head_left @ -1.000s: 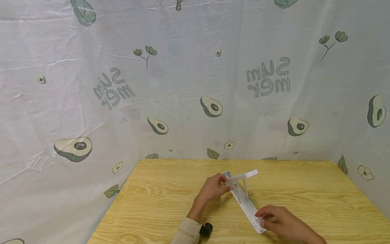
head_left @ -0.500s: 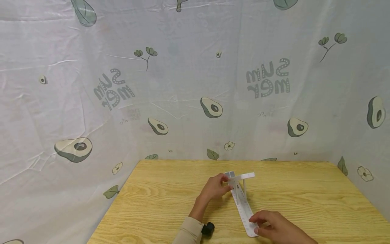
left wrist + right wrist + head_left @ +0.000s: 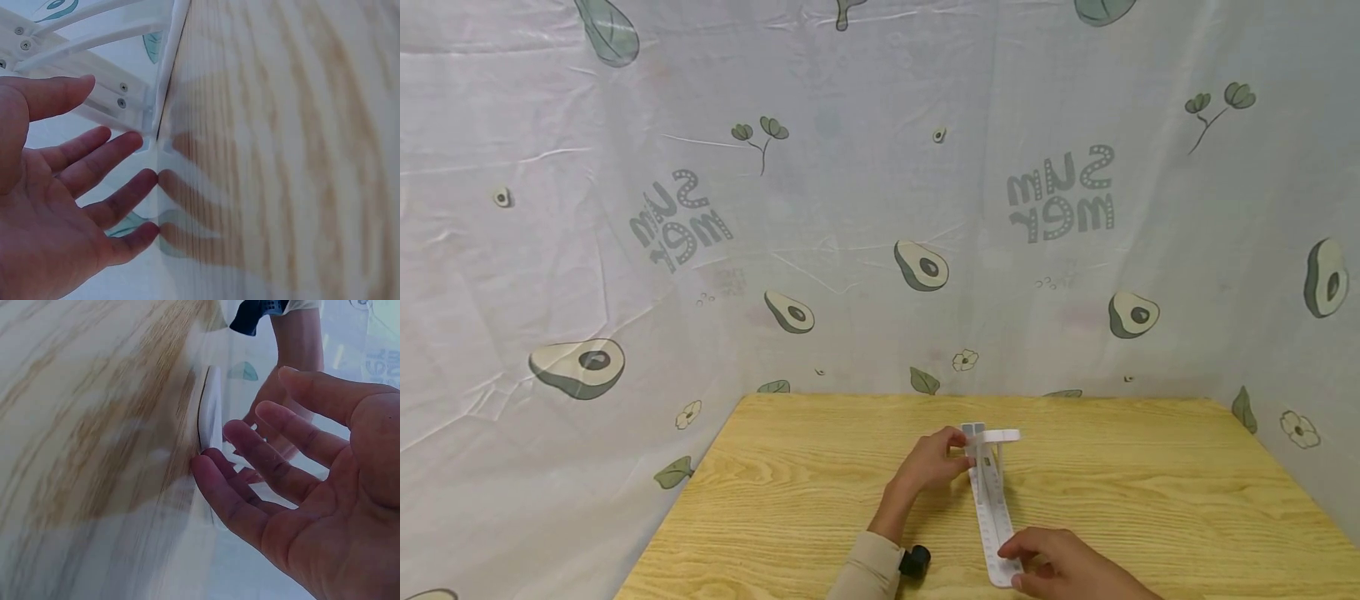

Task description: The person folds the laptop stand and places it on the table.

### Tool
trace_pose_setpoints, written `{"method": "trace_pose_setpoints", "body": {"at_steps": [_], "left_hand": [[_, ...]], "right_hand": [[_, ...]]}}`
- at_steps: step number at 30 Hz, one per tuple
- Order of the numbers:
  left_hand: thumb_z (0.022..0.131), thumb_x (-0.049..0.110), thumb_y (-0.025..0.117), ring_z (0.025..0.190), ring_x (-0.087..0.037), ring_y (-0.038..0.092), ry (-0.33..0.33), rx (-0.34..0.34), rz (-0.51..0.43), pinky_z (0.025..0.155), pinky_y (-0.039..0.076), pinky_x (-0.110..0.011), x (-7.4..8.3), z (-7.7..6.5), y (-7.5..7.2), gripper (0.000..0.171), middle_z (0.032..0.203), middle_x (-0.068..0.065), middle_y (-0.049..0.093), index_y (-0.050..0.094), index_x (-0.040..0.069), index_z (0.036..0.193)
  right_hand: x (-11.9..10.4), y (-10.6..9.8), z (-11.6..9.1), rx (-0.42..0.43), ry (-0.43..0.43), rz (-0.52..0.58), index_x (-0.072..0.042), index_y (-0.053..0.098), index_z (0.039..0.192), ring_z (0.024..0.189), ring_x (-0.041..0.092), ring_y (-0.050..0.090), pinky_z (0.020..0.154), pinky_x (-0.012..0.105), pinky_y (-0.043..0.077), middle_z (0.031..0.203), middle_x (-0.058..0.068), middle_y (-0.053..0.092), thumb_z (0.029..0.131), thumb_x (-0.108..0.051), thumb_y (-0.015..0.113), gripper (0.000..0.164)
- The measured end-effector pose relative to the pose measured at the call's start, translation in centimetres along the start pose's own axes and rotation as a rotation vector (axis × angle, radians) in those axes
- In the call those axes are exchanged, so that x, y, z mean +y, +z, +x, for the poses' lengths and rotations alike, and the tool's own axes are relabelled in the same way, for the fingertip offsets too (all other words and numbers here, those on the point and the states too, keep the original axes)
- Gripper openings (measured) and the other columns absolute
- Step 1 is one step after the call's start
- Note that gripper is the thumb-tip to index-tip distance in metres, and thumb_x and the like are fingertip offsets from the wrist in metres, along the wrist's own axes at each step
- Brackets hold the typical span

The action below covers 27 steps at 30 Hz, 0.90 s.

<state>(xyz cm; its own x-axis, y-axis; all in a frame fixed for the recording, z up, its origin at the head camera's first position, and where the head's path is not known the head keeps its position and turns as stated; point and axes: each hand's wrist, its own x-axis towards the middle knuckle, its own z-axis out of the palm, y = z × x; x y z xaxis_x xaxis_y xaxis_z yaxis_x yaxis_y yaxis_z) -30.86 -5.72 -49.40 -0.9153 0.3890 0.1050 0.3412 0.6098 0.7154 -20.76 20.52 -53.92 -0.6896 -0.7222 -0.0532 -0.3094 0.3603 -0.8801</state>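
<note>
A white folding stand [image 3: 991, 517] lies on the table, its long perforated base pointing nearly straight away from me. Grey pads [image 3: 973, 428] cover its far end, and a raised plate [image 3: 1001, 435] stands on two thin struts. My left hand [image 3: 931, 460] is at the far end, fingertips right at the base's left edge. In the left wrist view its fingers spread below the screwed white arms [image 3: 94, 47]. At the near end, my right hand [image 3: 1056, 562] has its fingertips against the base's right side. The right wrist view shows that hand's relaxed fingers beside the base's rounded end [image 3: 211, 412].
The wood-grain table [image 3: 1150, 483] extends to both sides of the stand. A pale curtain [image 3: 850, 208] printed with avocados and leaves hangs behind and along the sides. A black wrist device [image 3: 915, 561] sits at the left sleeve [image 3: 867, 567].
The stand has turned on the table: its near end swung left and its far end shifted slightly right. My right hand moved left along with it; the left hand stayed nearly in place.
</note>
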Motion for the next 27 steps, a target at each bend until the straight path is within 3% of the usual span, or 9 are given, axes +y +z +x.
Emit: {"method": "trace_pose_setpoints", "body": {"at_steps": [4,13,16,20,23,27], "left_hand": [[0.099,0.029,0.075,0.127,-0.034,0.069,-0.002,-0.021,0.000,0.102,0.058,-0.044,0.2,0.1,0.1,0.045,0.138,-0.014,0.074,0.066,0.003,0.136],[0.100,0.024,0.075,0.128,-0.035,0.069,-0.022,-0.034,0.007,0.104,0.058,-0.048,0.3,0.2,0.2,0.042,0.139,-0.015,0.072,0.066,0.004,0.136],[0.101,0.025,0.074,0.129,-0.036,0.068,-0.026,-0.038,0.022,0.104,0.058,-0.049,0.3,0.2,0.1,0.043,0.140,-0.015,0.072,0.066,0.005,0.137],[0.102,0.027,0.072,0.127,-0.038,0.069,-0.026,-0.039,0.026,0.104,0.058,-0.050,0.3,0.1,0.0,0.044,0.141,-0.015,0.071,0.065,0.004,0.140],[0.103,0.027,0.071,0.126,-0.039,0.068,-0.024,-0.037,0.011,0.104,0.058,-0.052,0.4,-0.1,-0.1,0.045,0.140,-0.016,0.071,0.064,0.003,0.141],[0.103,0.027,0.071,0.126,-0.041,0.068,-0.019,-0.030,-0.002,0.105,0.057,-0.053,0.7,-0.3,-0.4,0.047,0.141,-0.017,0.070,0.064,0.001,0.141]], "right_hand": [[1.4,0.3,0.5,-0.007,0.005,-0.025,-0.012,0.071,0.134,0.113,-0.003,0.064,0.084,0.023,0.060,0.131,-0.005,0.073,0.108,-0.030,0.067,0.032],[-3.9,0.5,-0.1,-0.016,0.005,-0.078,-0.001,0.070,0.132,0.113,0.000,0.065,0.086,0.025,0.060,0.129,0.005,0.074,0.108,-0.023,0.066,0.033],[-5.2,0.3,-0.2,0.008,0.061,-0.061,0.000,0.069,0.132,0.113,0.010,0.069,0.088,0.034,0.064,0.130,0.009,0.073,0.107,-0.021,0.068,0.033],[-6.9,-0.3,-0.6,0.092,0.139,-0.027,-0.002,0.068,0.134,0.118,0.032,0.070,0.091,0.048,0.063,0.135,0.016,0.071,0.105,-0.019,0.071,0.034],[-7.4,-1.0,-0.7,0.149,0.104,-0.089,0.000,0.066,0.137,0.120,0.044,0.068,0.090,0.043,0.063,0.138,0.022,0.069,0.106,-0.020,0.069,0.037],[-7.5,-1.9,-0.5,0.233,0.002,-0.180,0.006,0.064,0.138,0.119,0.049,0.068,0.086,0.030,0.062,0.139,0.027,0.068,0.107,-0.020,0.068,0.041]]}}
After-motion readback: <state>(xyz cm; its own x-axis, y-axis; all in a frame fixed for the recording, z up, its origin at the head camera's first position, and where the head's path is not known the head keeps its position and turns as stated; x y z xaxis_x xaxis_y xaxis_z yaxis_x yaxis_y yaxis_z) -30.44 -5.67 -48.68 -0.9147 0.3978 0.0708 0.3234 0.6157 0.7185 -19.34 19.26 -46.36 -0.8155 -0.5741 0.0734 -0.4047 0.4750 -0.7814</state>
